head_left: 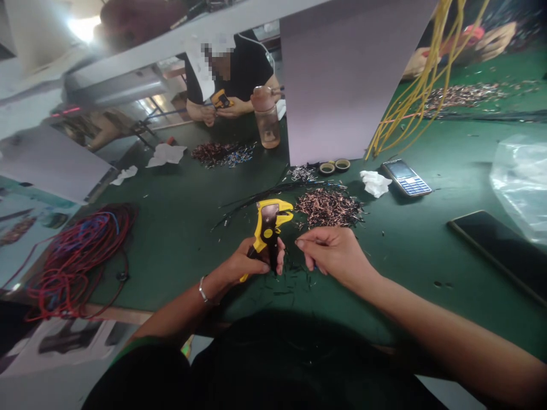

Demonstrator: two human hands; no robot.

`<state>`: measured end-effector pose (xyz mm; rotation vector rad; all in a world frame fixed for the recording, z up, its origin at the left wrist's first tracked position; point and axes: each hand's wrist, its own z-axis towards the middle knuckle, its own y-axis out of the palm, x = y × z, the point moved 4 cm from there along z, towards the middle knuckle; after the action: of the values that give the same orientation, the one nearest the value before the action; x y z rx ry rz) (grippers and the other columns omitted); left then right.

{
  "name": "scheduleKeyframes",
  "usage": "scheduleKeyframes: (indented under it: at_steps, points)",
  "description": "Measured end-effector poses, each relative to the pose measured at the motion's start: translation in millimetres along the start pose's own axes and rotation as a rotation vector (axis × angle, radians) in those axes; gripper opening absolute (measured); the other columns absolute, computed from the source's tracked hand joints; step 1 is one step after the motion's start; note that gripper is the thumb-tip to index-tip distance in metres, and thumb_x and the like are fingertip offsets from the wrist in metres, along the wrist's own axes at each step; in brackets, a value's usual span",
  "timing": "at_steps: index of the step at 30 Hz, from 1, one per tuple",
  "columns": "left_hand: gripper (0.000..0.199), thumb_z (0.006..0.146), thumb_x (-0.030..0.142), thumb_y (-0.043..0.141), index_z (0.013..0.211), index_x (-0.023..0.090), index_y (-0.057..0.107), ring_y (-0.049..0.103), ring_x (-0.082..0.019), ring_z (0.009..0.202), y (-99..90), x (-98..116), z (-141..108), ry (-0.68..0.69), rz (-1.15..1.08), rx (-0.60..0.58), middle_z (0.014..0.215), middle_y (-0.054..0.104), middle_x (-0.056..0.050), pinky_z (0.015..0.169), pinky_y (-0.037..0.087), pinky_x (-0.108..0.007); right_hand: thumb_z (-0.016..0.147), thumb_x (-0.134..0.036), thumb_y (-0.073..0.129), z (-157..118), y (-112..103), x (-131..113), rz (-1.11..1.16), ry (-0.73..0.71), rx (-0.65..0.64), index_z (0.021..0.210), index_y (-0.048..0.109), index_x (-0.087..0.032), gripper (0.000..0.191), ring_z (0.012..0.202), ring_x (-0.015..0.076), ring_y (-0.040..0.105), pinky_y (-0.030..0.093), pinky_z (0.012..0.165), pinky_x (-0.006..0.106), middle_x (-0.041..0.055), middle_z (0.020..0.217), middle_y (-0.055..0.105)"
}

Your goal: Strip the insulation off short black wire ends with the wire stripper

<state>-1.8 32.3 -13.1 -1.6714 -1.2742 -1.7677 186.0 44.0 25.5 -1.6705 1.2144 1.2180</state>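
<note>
Left hand (252, 263) grasping yellow-and-black wire stripper (268, 230) over green counter (171, 222), near edge.
Right hand (335, 254) pinched closed, can't tell if on anything; heap of copper-coloured and black wire scraps (329, 208) just beyond it. Thin black wires (245, 202) behind stripper, tall grey panel (333, 85) blocks view farther back. Tangled red-and-blue cable bundle (81, 256) at counter's left edge, silver keypad phone (407, 178) right of heap.

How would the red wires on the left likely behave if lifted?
The red wires would probably droop, since their loops curve loosely. They may also tangle or drag one another along, as many strands cross.
</note>
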Motion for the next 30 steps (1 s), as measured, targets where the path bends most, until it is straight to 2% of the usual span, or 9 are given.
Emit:
scheduleKeyframes:
  at_steps: [7,17,30]
  points:
    - [0.036,0.068,0.014,0.073,0.103,0.012,0.063,0.062,-0.017,0.072,0.1,0.7,0.0,-0.018,0.111,0.067,0.085,0.063,-0.005,0.072,0.05,-0.033,0.075,-0.025,0.063,0.5,1.5,5.0,0.061,0.002,-0.007,0.061,0.067,-0.018,0.016,0.031,0.0043,0.038,0.032,0.033,0.02,-0.002,0.041,0.058]
    - [0.036,0.069,0.014,0.072,0.103,0.012,0.062,0.063,-0.016,0.072,-0.6,-1.0,-0.5,-0.027,0.166,0.065,0.085,0.064,-0.005,0.073,0.05,-0.032,0.074,-0.024,0.063,1.5,4.5,8.2,0.105,0.014,-0.02,0.061,0.066,-0.017,0.015,0.029,0.0036,0.038,0.03,0.032,0.019,-0.0021,0.042,0.058]
    - [0.027,0.07,0.013,0.071,0.095,0.012,0.059,0.062,-0.013,0.061,-3.3,-6.9,-1.0,-0.051,0.255,0.159,0.075,0.062,-0.002,0.063,0.053,-0.028,0.074,-0.023,0.063,3.4,5.6,12.7,0.118,0.043,-0.028,0.06,0.065,-0.017,0.015,0.029,0.0042,0.039,0.031,0.031,0.018,-0.003,0.04,0.058]
